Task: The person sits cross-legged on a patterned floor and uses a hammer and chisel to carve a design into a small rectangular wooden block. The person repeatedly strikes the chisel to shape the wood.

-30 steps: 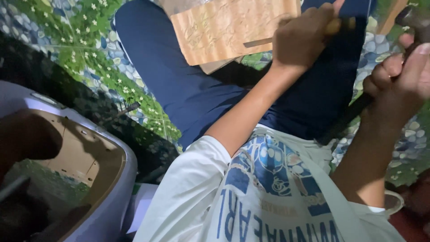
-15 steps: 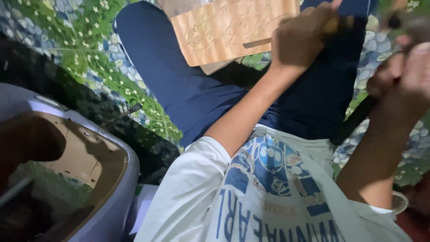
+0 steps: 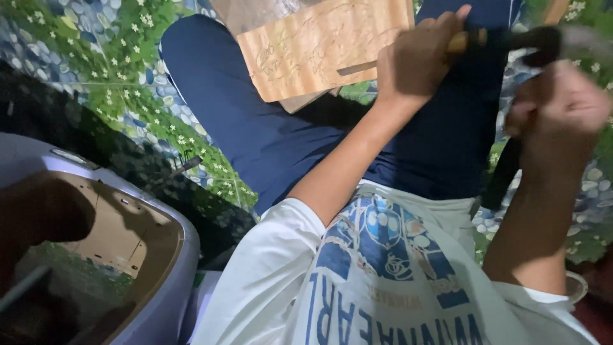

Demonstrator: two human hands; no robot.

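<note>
- carving is judged to be the step in hand: a wooden board with pencilled pattern lines is propped across the lap, resting on dark blue trousers.
- left hand is seen clenched round a chisel with a yellowish handle; its working end cannot be made out, as it is hidden behind the hand near the board's right edge.
- right hand is seen closed round a dark mallet, raised just beside the chisel's butt end; the mallet head is blurred, so its exact shape cannot be told.
- a dark strap-like strip is seen below the right hand; whether it is held cannot be told.
- judgement: for a clean cut, the chisel should be kept steady on the drawn line and the blows kept light and square on the butt, so the edge is not driven past the pattern.
- judgement: the board is not clamped; slipping on the lap is the main risk, with the leg directly beneath the blade.
- surroundings: a floor mat printed with green leaves and pebbles is noted, and a pale lilac plastic tub lies at lower left, well apart from both hands.
</note>
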